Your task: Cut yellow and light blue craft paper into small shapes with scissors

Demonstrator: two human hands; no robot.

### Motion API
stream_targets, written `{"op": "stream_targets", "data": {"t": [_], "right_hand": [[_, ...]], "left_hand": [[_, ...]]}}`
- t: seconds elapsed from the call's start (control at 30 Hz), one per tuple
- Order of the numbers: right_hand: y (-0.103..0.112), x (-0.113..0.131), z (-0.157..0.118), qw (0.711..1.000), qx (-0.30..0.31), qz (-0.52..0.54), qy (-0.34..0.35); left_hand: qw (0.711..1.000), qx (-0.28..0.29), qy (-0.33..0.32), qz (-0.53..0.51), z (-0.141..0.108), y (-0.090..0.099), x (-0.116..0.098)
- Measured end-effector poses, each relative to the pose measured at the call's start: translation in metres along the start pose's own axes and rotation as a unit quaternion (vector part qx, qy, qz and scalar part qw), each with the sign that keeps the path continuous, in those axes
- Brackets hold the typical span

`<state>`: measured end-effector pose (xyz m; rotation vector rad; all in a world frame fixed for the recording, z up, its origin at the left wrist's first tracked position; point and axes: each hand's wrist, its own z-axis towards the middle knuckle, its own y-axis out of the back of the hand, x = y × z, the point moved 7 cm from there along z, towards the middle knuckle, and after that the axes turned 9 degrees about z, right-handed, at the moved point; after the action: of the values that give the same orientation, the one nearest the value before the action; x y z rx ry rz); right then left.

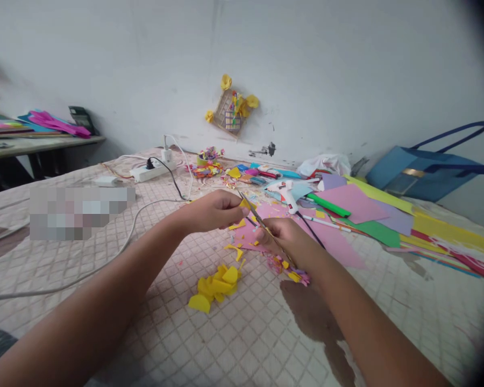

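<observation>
My left hand (220, 208) is closed, pinching a small piece of yellow paper (247, 204) between thumb and fingers. In my right hand (284, 236) is a pair of scissors (262, 223), its blades pointing up and left against the yellow paper. Below my hands lies a heap of cut yellow paper petals (216, 287). Small pink, purple and yellow scraps (284, 266) sit under my right wrist. A pink paper sheet (250, 236) lies behind my hands, partly covered by them.
Beyond my right hand rests a white glue gun (286, 194) with a black cord. Coloured paper sheets (363, 203) and a blue bag (423, 171) are to the right. A power strip (153, 169) stands back left, and a white cable (125, 244) crosses the table. A flower decoration (233, 110) hangs on the wall.
</observation>
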<state>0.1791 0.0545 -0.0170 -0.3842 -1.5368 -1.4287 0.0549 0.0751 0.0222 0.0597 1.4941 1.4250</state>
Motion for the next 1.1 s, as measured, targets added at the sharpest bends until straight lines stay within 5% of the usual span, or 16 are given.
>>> {"op": "stream_targets", "data": {"t": [0.3,0.47,0.67,1.1], "right_hand": [[0.004,0.001,0.001,0.999,-0.046,-0.003,0.009],[0.002,0.005,0.0,0.996,-0.083,0.026,0.016],[-0.008,0.012,-0.001,0.987,-0.141,0.044,0.06],[-0.012,0.013,-0.002,0.987,-0.143,0.029,0.073]], "left_hand": [[0.998,-0.037,-0.005,-0.058,0.003,-0.001,-0.001],[0.983,-0.147,-0.002,-0.11,0.002,-0.007,-0.004],[0.925,-0.293,0.046,-0.238,-0.008,-0.016,-0.004],[0.934,-0.325,0.063,-0.136,-0.014,-0.007,-0.008]]}}
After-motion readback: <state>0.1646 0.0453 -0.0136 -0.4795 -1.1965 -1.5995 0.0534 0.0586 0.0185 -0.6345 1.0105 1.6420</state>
